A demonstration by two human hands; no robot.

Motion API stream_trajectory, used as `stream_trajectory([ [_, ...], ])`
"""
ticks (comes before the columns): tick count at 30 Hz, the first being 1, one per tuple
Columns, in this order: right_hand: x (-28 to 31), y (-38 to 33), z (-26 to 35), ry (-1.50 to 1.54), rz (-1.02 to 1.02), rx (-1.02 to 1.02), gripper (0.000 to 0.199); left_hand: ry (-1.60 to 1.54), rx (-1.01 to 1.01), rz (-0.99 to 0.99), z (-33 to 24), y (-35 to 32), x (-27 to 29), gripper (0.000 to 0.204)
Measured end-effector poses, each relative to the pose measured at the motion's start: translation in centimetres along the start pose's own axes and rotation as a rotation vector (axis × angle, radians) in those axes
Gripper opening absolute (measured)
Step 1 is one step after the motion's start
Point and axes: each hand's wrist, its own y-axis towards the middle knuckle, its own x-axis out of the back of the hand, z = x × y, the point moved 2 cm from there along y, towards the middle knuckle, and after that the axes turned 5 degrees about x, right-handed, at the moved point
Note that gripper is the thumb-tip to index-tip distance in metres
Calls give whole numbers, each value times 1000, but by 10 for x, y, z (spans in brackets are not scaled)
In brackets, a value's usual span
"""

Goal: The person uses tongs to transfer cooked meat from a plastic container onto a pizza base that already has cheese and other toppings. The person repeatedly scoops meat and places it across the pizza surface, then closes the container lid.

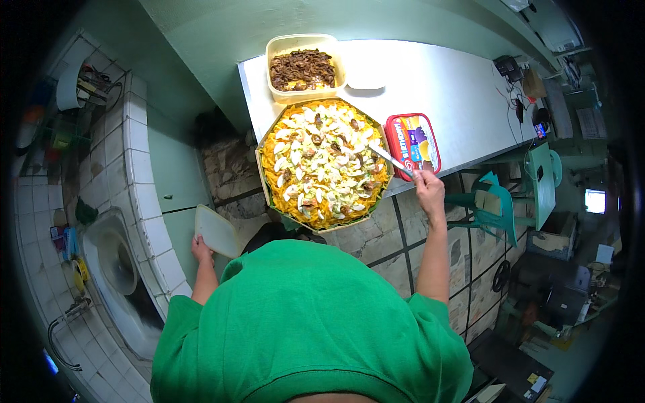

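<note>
My right hand (430,191) grips the handle of a slim metal utensil (388,157); whether it is a spoon or a knife I cannot tell. Its far end reaches over the right rim of an octagonal tray of orange noodles (324,168), topped with white slices, pale shreds and brown pieces. Beside the utensil lies a red rectangular tub (433,160) with a printed top. Low on the left, away from the table, my left hand (200,250) closes on the edge of a pale, rounded rectangular lid (218,232).
A cream plastic container (274,47) of dark brown strips stands behind the noodles on the white table (437,77). A white dish-like piece (366,84) sits beside it. Left is a tiled counter (144,195) with a sink (111,282); right, a teal chair (494,208).
</note>
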Motion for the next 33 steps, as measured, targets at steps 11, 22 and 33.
stream_trajectory([
  [11, -80, 153, 110, 162, -170, 144, 37, -34, -4, 22, 7, 24, 6, 35],
  [22, -172, 231, 92, 220, -223, -48, 29, -194, 98, -62, 9, 41, 18, 36],
  [33, -155, 261, 106, 281, -85, 144, 23, -159, 135, -72, 8, 55, 20, 37],
])
